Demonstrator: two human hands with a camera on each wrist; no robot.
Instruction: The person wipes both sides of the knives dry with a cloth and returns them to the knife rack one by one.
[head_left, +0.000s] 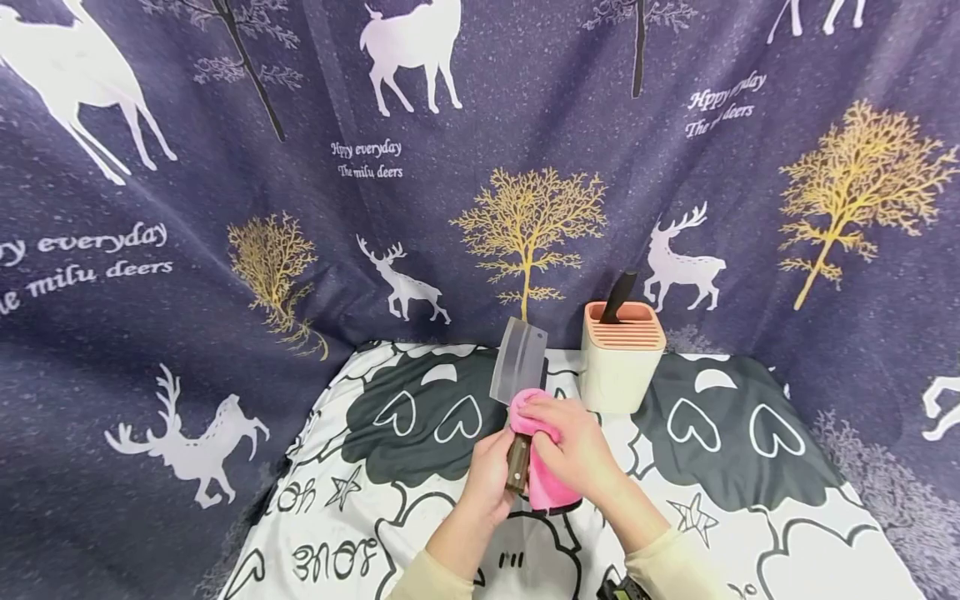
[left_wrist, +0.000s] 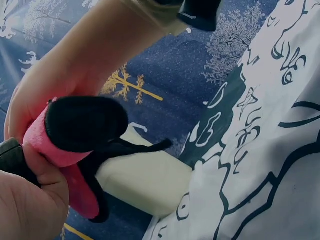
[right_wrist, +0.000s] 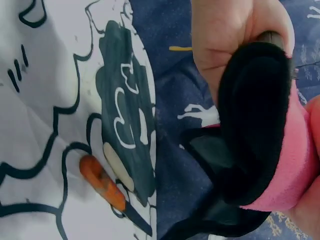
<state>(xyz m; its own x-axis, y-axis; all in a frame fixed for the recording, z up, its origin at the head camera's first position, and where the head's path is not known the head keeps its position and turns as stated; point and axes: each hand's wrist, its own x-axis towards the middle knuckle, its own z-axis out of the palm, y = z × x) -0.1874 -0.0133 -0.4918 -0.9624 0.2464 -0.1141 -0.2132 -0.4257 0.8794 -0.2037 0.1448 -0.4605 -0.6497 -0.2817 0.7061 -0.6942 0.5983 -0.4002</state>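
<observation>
A cleaver [head_left: 519, 360] is held tilted with its broad blade pointing away, above the patterned cloth. My left hand [head_left: 489, 475] grips its brown handle [head_left: 517, 463], which also shows in the left wrist view as a dark end beside the left thumb [left_wrist: 42, 175]. My right hand [head_left: 573, 442] holds a pink cloth with a black reverse side [head_left: 551, 483], folded around the cleaver where blade meets handle. In the right wrist view, the cloth's black side [right_wrist: 255, 120] covers much of the cleaver, and the left hand [right_wrist: 235, 50] appears behind it.
A cream knife block [head_left: 618, 379] with a slotted orange top stands right of the blade; a black-handled knife [head_left: 618, 297] sticks up from it. On the black-and-white cloth [right_wrist: 45, 130] lies an orange-handled knife [right_wrist: 102, 182] beside a cream-coloured long piece [right_wrist: 118, 165]. A deer-print curtain [head_left: 420, 200] hangs behind.
</observation>
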